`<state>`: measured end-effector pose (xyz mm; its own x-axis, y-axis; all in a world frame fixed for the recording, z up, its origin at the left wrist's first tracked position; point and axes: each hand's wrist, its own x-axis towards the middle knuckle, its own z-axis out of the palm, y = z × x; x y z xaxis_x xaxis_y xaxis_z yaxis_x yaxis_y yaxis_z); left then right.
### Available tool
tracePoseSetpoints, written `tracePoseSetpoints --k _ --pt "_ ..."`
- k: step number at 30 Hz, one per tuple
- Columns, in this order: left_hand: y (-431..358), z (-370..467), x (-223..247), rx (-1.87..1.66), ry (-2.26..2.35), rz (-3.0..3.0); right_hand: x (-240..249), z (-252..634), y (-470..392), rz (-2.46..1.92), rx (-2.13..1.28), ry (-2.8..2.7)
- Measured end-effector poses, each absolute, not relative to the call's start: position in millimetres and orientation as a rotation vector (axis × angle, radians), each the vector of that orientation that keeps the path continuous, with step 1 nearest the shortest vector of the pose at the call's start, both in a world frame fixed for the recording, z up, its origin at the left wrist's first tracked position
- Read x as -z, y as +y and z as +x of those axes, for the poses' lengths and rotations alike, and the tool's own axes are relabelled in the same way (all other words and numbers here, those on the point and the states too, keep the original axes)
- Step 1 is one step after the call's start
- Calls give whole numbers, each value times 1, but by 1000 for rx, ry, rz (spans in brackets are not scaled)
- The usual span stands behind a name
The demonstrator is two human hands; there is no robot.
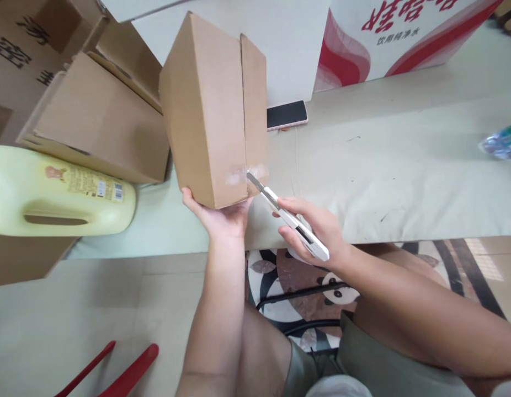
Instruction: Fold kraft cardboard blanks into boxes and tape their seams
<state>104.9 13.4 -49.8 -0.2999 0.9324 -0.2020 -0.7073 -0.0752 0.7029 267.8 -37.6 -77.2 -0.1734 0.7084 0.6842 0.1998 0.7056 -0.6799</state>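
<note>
My left hand (223,218) supports a brown cardboard box (222,110) from below, its thumb on the lower left edge and its other fingers mostly hidden under the box. The box is tilted, with a seam running down the face turned to me. A piece of clear tape (238,175) crosses the seam near the bottom. In my right hand (311,229) is a white utility knife (299,226), its blade out. The blade's tip is at the tape on the seam.
A phone (287,114) lies behind the box on the cloth-covered table (388,165). On the left are a yellow jug (15,190) and more cardboard boxes (102,121). A red and white carton (363,49) stands at the back, a plastic-wrapped item (504,142) at far right.
</note>
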Motion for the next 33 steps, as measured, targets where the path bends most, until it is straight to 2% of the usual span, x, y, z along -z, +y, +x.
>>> tracePoseSetpoints --k 21,26,33 --pt "9 108 41 -1659 937 334 77 264 -36 -857 -491 -1815" --pt "10 94 43 -1702 856 383 74 269 -37 -835 -450 -1822" --pt "13 81 44 -1859 991 525 72 285 -34 -965 -449 -1674"
